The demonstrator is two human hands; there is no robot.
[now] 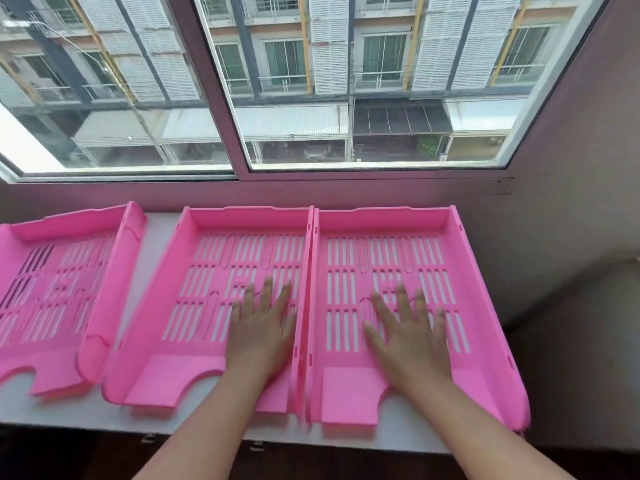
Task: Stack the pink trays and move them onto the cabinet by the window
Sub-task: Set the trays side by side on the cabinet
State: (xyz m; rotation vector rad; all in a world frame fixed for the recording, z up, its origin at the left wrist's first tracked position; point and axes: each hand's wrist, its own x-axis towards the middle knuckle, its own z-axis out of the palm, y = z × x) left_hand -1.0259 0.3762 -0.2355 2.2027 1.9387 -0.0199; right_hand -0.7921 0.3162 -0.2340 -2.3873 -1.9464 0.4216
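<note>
Three pink slotted trays lie side by side on a white cabinet top (pixel 159 237) under the window. The left tray (pixel 52 271) runs off the frame's left edge. The middle tray (pixel 207 278) and the right tray (pixel 391 251) touch along their long sides. My left hand (pixel 263 327) lies flat, fingers spread, on the floor of the middle tray near its right wall. My right hand (pixel 408 334) lies flat, fingers spread, on the floor of the right tray. Neither hand grips anything.
A large sliding window (pixel 311 81) rises right behind the trays, with a pink sill wall below it. A pinkish side wall (pixel 571 202) closes the right end of the cabinet. Drawer handles (pixel 258 446) show under the cabinet's front edge.
</note>
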